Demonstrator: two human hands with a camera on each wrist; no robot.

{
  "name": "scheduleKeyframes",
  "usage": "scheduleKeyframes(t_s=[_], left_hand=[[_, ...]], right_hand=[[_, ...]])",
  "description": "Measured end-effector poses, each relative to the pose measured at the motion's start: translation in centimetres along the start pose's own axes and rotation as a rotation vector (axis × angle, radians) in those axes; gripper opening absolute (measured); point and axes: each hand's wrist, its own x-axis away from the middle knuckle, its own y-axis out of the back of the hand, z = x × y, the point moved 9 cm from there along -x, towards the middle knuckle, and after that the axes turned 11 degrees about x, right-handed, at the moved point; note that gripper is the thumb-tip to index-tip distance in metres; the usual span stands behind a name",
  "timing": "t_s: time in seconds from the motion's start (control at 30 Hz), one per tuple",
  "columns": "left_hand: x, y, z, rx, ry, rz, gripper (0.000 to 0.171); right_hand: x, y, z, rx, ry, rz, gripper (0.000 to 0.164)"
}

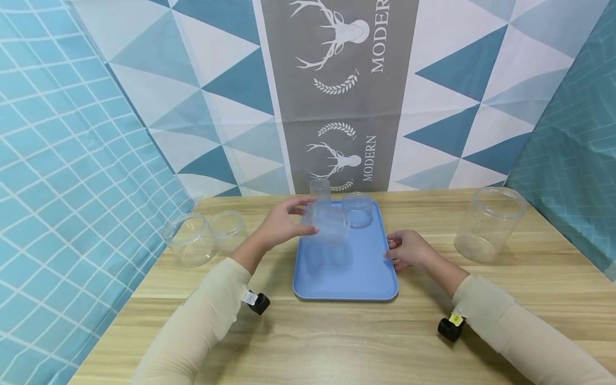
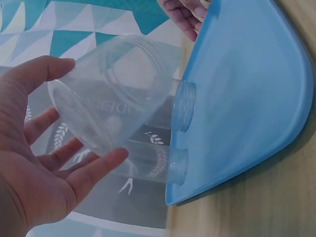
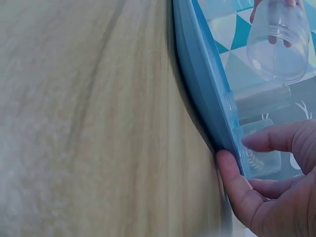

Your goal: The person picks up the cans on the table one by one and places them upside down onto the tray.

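A clear plastic jar [image 1: 331, 223] is held tilted on its side above the blue tray [image 1: 353, 278] by my left hand [image 1: 285, 222]. In the left wrist view, thumb and fingers grip one end of this jar [image 2: 111, 94], its ringed rim pointing away from the palm. My right hand [image 1: 408, 248] holds the tray's right edge. In the right wrist view, the thumb is over the tray rim [image 3: 210, 84] and a finger lies against its outer side. At the tray's far end stand a narrow clear jar [image 1: 320, 190] and a short wide clear jar [image 1: 357, 210].
Two clear jars [image 1: 190, 243] [image 1: 229, 231] stand close together at the left of the wooden table [image 1: 308, 342]. A larger clear jar [image 1: 488, 227] stands at the right. A patterned cloth [image 1: 337, 107] hangs behind the table's far edge.
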Motion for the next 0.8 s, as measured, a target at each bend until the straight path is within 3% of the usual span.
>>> scheduleKeyframes(t_s=[0.63, 0.8], left_hand=[[-1.8, -1.3, -1.8, -0.497, -0.126, 0.015, 0.07], [-2.3, -1.9, -1.9, -0.601, -0.117, 0.031, 0.071]], right_hand=[[-0.4, -0.3, -0.3, -0.032, -0.003, 0.009, 0.06], [-0.4, -0.3, -0.3, -0.031, 0.001, 0.004, 0.059]])
